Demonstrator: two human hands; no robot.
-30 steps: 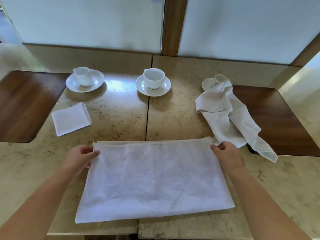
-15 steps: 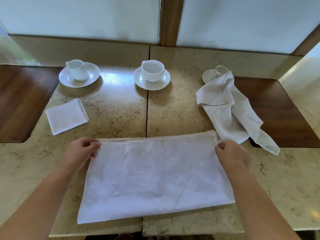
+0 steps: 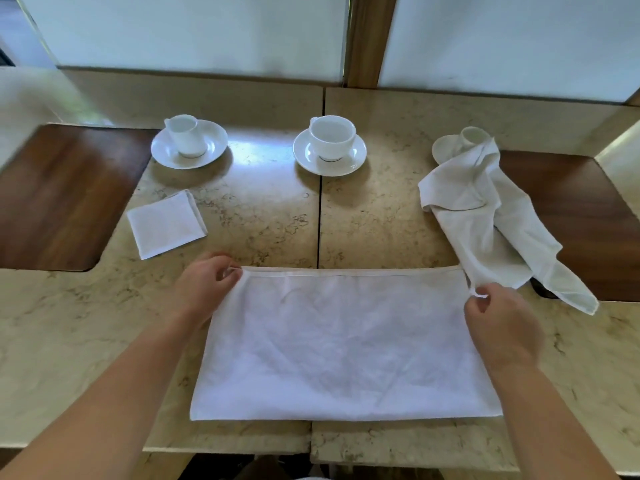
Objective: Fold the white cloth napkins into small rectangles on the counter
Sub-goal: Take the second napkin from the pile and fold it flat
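Observation:
A white cloth napkin [image 3: 343, 344], folded once into a wide rectangle, lies flat on the marble counter [image 3: 263, 220] in front of me. My left hand [image 3: 204, 289] pinches its far left corner. My right hand [image 3: 498, 323] pinches its far right corner, which is lifted slightly off the counter. A small folded napkin [image 3: 166, 223] rests to the far left. A crumpled unfolded napkin [image 3: 485, 223] lies at the far right, draped partly over a cup.
Two white cups on saucers [image 3: 188, 143] [image 3: 330, 147] stand along the back; a third cup [image 3: 467, 136] is half covered by the crumpled napkin. Dark wooden insets [image 3: 59, 195] [image 3: 575, 216] flank the counter. The counter's front edge [image 3: 311, 448] is close to me.
The view shifted so everything sits further right. My right hand has pulled the far right corner slightly up and toward me; the left hand keeps its pinch on the left corner.

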